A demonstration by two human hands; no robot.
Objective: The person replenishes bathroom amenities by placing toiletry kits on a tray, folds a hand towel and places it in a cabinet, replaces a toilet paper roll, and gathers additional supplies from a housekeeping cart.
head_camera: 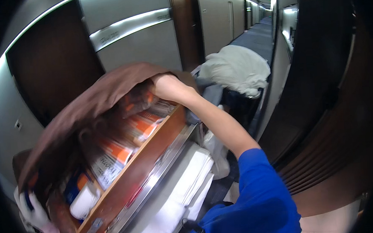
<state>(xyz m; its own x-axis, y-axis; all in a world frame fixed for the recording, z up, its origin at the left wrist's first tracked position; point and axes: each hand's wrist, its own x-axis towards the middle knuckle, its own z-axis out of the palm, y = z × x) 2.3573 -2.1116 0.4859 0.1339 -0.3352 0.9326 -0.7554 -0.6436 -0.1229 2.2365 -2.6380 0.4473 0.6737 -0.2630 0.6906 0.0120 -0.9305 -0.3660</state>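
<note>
A brown cloth cover arches over a wooden tray on a cart. My right hand reaches under the cloth at the tray's far end; its fingers are hidden. At the lower left my left hand, in a white glove, is beside the cloth's edge; blur hides whether its fingers grip it. Inside the tray are orange and white printed packets and a white roll or cup-like item at the near end. Motion blur covers much of the tray.
Folded white linens lie on a shelf below the tray. A bulging white fabric bundle sits beyond the cart, with a whitish plastic bag near it. A dark door and wall stand behind; a carpeted corridor runs away at the upper right.
</note>
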